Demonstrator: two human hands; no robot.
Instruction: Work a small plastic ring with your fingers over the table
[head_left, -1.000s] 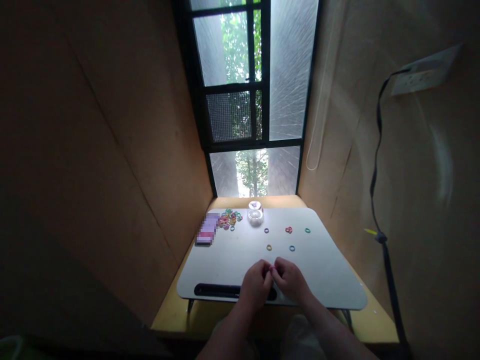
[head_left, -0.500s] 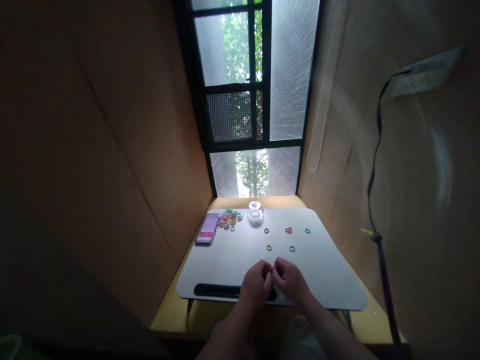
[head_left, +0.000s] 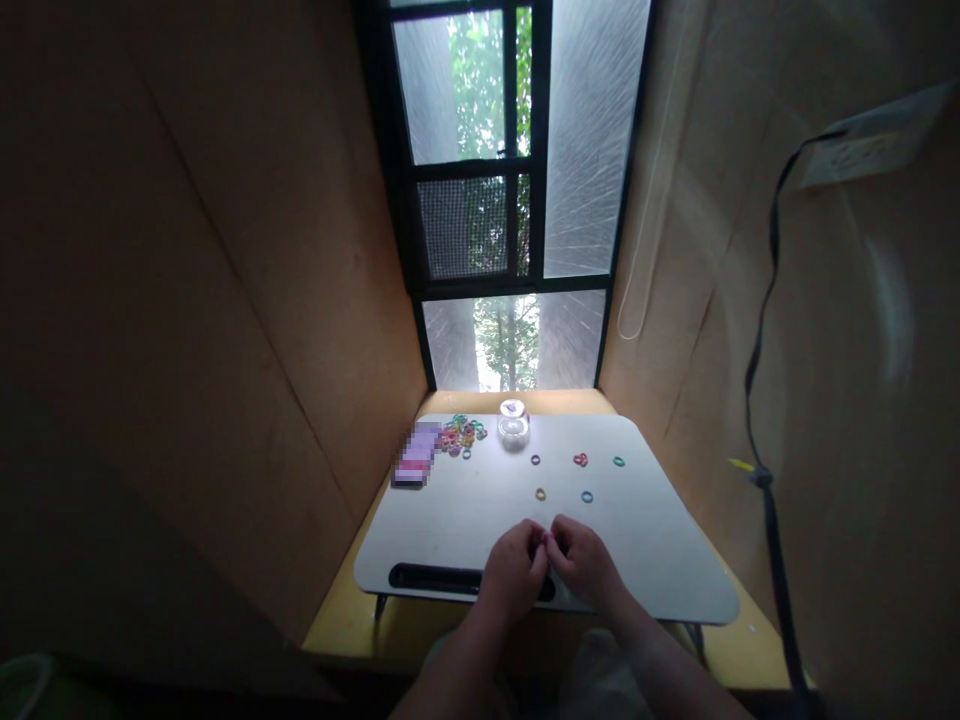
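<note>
My left hand (head_left: pixel 514 568) and my right hand (head_left: pixel 585 563) meet fingertip to fingertip over the front of the white lap table (head_left: pixel 450 520). Both are closed in a pinch around a small pink hair band (head_left: pixel 546 537), mostly hidden by the fingers. Beyond them lie a yellow band (head_left: pixel 541 494) and a blue band (head_left: pixel 587 497). Farther back, a purple band (head_left: pixel 535 460), a red cluster of bands (head_left: pixel 581 460) and a green band (head_left: pixel 619 461) form a spaced row.
A heap of coloured bands (head_left: pixel 461 436) lies at the back left, beside a blurred phone-like object (head_left: pixel 417 458). A clear jar (head_left: pixel 514 428) stands at the back. A dark slot (head_left: pixel 435 578) runs along the front edge. On the right hangs a black cord (head_left: pixel 761 350).
The view has shifted slightly. Both hands stay pinched together on the pink band, with hardly any movement; the bands on the table lie as before.
</note>
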